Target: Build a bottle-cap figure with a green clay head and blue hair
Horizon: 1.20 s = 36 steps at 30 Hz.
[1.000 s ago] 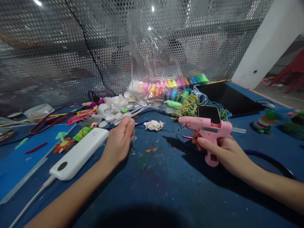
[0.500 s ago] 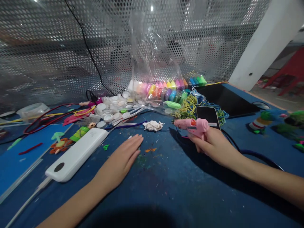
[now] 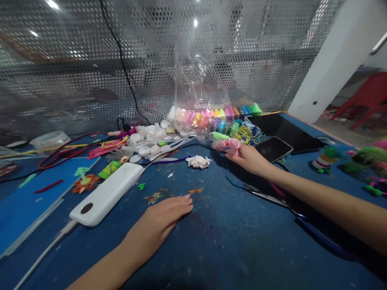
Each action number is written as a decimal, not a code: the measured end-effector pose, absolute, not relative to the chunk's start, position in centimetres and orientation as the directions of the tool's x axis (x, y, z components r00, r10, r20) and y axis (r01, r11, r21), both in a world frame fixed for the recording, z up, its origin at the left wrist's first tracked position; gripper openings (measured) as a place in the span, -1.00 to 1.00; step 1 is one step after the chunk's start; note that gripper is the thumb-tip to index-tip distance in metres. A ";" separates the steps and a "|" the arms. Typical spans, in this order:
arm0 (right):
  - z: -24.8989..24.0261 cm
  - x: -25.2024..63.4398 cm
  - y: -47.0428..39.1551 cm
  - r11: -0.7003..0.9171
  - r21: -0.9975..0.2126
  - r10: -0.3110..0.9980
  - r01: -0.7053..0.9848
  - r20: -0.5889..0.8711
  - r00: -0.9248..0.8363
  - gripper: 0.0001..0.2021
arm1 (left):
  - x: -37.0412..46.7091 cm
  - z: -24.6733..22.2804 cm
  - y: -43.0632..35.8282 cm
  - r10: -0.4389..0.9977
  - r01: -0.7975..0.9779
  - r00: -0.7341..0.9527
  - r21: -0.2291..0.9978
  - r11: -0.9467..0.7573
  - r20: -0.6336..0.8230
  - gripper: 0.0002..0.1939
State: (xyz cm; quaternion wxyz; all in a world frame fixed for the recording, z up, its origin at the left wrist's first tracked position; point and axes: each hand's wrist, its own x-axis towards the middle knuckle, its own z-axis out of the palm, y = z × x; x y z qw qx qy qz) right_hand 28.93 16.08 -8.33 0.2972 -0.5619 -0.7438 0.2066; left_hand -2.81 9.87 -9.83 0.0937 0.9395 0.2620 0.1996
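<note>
My right hand [image 3: 249, 160] is wrapped round the handle of a pink glue gun [image 3: 228, 146], its nozzle pointing left beside the yarn. A black phone [image 3: 274, 149] lies just behind that hand. My left hand [image 3: 169, 214] rests palm down on the blue table [image 3: 229, 249], fingers stretched out near an orange scrap [image 3: 196, 190], and holds nothing. A crumpled white wad [image 3: 198, 162] sits between the two hands, farther back. Green and yellow yarn [image 3: 244, 135] lies behind the glue gun.
A white power bank [image 3: 107, 195] with a cable lies at left, by a blue board [image 3: 39, 201]. White lids [image 3: 143, 151] and bagged coloured clay [image 3: 208, 119] line the back. A black panel [image 3: 288, 133] and small figures [image 3: 325, 160] are at right.
My right hand has moved left and back with the glue gun, uncovering more of the phone, which now lies turned. My left hand has slid nearer to me, and the view has shifted slightly.
</note>
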 end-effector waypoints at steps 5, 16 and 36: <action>-7.3 28.6 15.8 0.344 -0.694 0.919 0.632 0.113 -0.377 -0.65 | -3.3 -10.4 10.2 0.525 0.422 0.749 0.320 -0.848 0.403 -0.62; -0.1 33.5 20.2 0.271 -0.499 0.962 0.823 0.132 -0.238 -0.69 | -3.4 -8.9 10.3 0.585 0.485 0.674 0.327 -0.811 0.451 -0.88; 7.4 24.0 23.8 0.361 0.057 0.930 0.931 0.050 -0.364 -0.79 | -2.5 -7.6 9.8 0.980 0.535 0.123 0.822 -0.198 0.156 -0.89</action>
